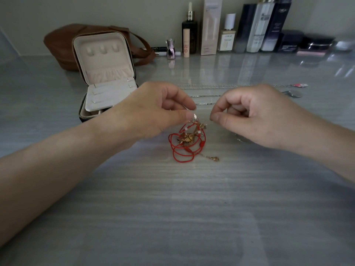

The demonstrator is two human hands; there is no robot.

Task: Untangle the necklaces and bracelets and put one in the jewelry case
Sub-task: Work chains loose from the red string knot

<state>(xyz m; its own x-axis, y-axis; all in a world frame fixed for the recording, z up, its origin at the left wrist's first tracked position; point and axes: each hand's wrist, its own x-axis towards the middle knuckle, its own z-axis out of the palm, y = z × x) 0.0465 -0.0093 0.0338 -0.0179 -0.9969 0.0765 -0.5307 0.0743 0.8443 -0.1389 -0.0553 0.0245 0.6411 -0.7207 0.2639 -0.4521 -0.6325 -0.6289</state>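
Plenty of bare grey table (192, 208) in front of and on both sides of the red-cord tangle (184, 144), which sits mid-table. Behind it, straightened silver chains (211, 86) running crosswise. Open jewelry case (107, 73) back left, brown bag (61, 43) behind that, row of cosmetic bottles (249, 27) along the wall. Left hand (153, 110): thumb and forefinger clamped on the tangle's top strand, rest of the cords lying on the table. Right hand (255, 116): just beside, not touching the tangle, fingers curled, thumb and forefinger tips pressed together, nothing discernible between them.
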